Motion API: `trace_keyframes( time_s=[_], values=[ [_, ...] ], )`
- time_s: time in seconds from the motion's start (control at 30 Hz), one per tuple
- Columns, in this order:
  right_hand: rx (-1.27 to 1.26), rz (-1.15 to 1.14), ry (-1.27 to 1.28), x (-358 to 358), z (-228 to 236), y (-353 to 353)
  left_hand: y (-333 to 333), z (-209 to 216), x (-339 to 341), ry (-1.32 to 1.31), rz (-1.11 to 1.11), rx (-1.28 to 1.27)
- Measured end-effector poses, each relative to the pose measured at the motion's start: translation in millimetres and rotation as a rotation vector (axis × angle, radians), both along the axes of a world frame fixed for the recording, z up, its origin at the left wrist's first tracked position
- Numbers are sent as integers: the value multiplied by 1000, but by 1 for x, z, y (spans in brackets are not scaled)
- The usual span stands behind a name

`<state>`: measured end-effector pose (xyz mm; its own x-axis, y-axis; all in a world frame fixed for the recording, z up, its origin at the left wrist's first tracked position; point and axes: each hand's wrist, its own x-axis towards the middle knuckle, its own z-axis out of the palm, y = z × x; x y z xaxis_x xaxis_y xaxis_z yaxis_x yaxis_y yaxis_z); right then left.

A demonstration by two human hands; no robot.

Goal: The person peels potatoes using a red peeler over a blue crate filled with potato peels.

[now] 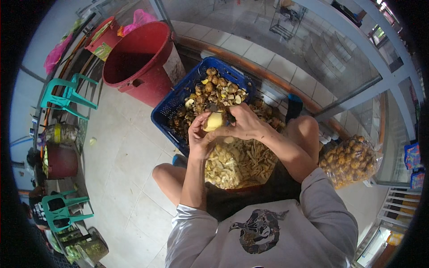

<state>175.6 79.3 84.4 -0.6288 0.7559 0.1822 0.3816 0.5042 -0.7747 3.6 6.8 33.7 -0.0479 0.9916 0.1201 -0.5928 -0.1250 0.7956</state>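
Observation:
A partly peeled, pale yellow, potato-like tuber (213, 121) is held up in front of me over the blue crate. My left hand (199, 134) has its fingers closed round its left side. My right hand (243, 123) is closed at the tuber's right side. Something dark shows by its fingers, too small to make out. Behind the hands, the blue plastic crate (165, 119) holds brown unpeeled tubers (210, 87) and pale cut bits. Below the hands, between my legs, lies a heap of pale yellow slices and peelings (232, 163).
A large red bin (152, 85) stands beyond the crate at the left. Glass panels (321, 53) run behind it. A clear bag of brown tubers (351, 161) sits at my right. Green plastic chairs (67, 96) and a dark red bucket (62, 161) line the left side.

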Motion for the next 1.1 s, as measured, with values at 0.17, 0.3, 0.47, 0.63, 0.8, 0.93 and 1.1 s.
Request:
trace_keyframes(
  time_s=[0.17, 0.3, 0.47, 0.63, 0.8, 0.93, 1.1],
  values=[
    [81, 2, 129, -3, 6, -7, -1, -14, 0, -30, 30, 65],
    [281, -109, -14, -3, -10, -11, 1, -10, 7, 87, 161, 77],
    [370, -169, -183, -3, -2, -9, 1, -2, 11, -58, 123, 45],
    [201, -71, 188, -5, 19, -7, 0, 6, 3, -158, -54, 43],
    [-13, -24, -105, 1, 19, -5, 0, 0, -1, -23, 18, 46],
    [26, -18, -41, 0, 19, -7, -2, -6, -5, 26, 31, 41],
    [136, -44, -80, -1, 0, -7, -1, -16, 0, -84, 46, 59]
  ],
)
